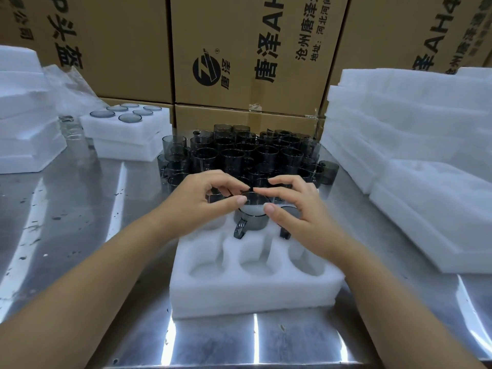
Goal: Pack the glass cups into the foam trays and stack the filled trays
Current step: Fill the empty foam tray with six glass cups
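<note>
On the table (pixel 80 209), straight ahead in the head view, a white foam tray (pixel 253 294) with six round pockets lies between the forearms. Both hands are on one cup (pixel 251 222). It stands upright in the middle pocket of the far row, partly sunk in the foam, with its handle turned toward the person. The left hand (pixel 202 203) pinches the rim from the left with thumb and fingertips, and the right hand (pixel 298 209) pinches it from the right the same way; neither palm touches the glass. A second cup (pixel 288 211) sits in the far right pocket, mostly under the right hand, with only its handle and a bit of rim showing. The left hand hides the far left pocket. Glass glints there, but I cannot tell whether it sits in the pocket. The three near pockets hold nothing.

As I judge it, this tray is at most half filled and the task as a whole is early. At the back left the filled trays (pixel 125 126) make a short stack, with six rims showing on top. Just behind the tray the loose cups (pixel 239 155) crowd together in great number — most of the packing is left. Empty trays (pixel 412 155) lie piled on the right.

The cup is smoke-grey, clear and straight-sided with a darker handle — the white foam shows through its wall.
</note>
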